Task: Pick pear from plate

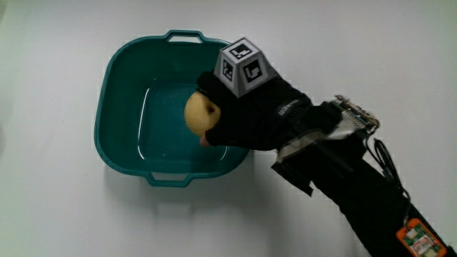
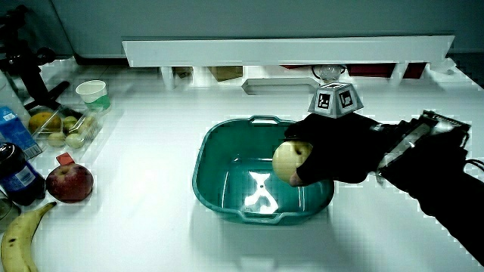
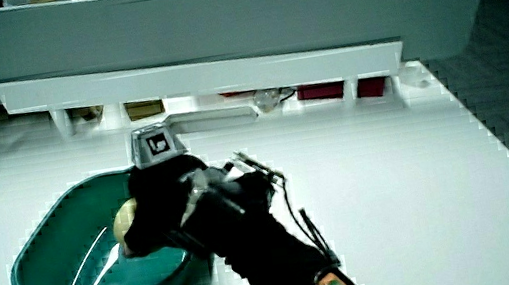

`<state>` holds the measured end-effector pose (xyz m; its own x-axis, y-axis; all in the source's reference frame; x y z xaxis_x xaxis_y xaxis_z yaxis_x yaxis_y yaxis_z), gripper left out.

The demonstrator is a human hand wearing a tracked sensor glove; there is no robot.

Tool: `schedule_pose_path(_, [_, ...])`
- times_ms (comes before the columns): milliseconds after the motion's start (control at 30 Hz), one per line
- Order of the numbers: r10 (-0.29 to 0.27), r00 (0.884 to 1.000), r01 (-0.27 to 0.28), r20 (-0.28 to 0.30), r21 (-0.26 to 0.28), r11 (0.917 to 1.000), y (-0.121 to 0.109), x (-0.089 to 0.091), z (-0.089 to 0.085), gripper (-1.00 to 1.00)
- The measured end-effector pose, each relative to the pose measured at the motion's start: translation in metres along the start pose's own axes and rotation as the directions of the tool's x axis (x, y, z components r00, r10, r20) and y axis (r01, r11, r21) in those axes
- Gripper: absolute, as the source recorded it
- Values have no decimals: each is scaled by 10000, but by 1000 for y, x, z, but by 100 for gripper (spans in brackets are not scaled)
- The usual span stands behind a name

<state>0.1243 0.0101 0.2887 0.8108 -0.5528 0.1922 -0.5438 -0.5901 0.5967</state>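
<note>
One gloved hand (image 1: 250, 114) grips one pale yellow pear (image 1: 202, 113), its fingers (image 2: 310, 172) curled around the fruit, over the single teal basin (image 1: 121, 86) at the centre of the frame on the white worktop (image 1: 57, 207). In a side view, one red apple (image 2: 69, 183) and one banana (image 2: 19, 238) lie at the lower edge of the frame, with one cup (image 2: 93, 94) higher up.

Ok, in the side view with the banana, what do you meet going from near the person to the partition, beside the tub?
banana → red apple → clear tray of small fruit → paper cup → low partition
</note>
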Motion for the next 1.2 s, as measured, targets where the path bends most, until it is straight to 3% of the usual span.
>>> schedule_pose_path(67, [-34,9999,34,-122,-39,10000,8,1,4,0])
schedule_pose_path(133, [-421,9991,421,19,32,9991,19,5,4,0])
schedule_pose_path(167, [-153,9998,153,153,20,9999,23,2,9,0])
schedule_pose_path(233, [-129,9997,120,-219,-408,9991,32,1,14,0])
schedule_pose_path(267, [-650,9977,651,168,-36,9979,39,5,11,0])
schedule_pose_path(300, [-437,9989,440,157,-226,9988,44,4,13,0])
schedule_pose_path(367, [-600,9981,594,-110,-437,9973,56,4,14,0])
schedule_pose_path(433, [-1311,9912,1314,168,-165,9912,68,4,16,0])
schedule_pose_path(500, [-941,9953,939,218,107,9955,75,-3,23,0])
schedule_pose_path(533, [-1196,9927,1197,130,-86,9928,82,-1,21,0])
schedule_pose_path(600, [-757,9971,756,-45,-164,9970,89,-6,28,0])
schedule_pose_path(633, [-591,9980,579,-217,-532,9969,93,-7,29,0])
schedule_pose_path(700, [-841,9964,838,-124,-230,9962,103,-7,28,0])
schedule_pose_path(733, [-857,9960,839,-250,-626,9945,109,-8,27,0])
schedule_pose_path(867, [-1143,9932,1125,-216,-692,9912,128,-11,26,0])
schedule_pose_path(900, [-873,9955,828,-360,-1114,9903,133,-13,25,0])
schedule_pose_path(967, [-651,9961,572,-598,-1249,9905,142,-14,22,0])
schedule_pose_path(1200, [-901,9943,797,-570,-1648,9831,170,-20,13,0])
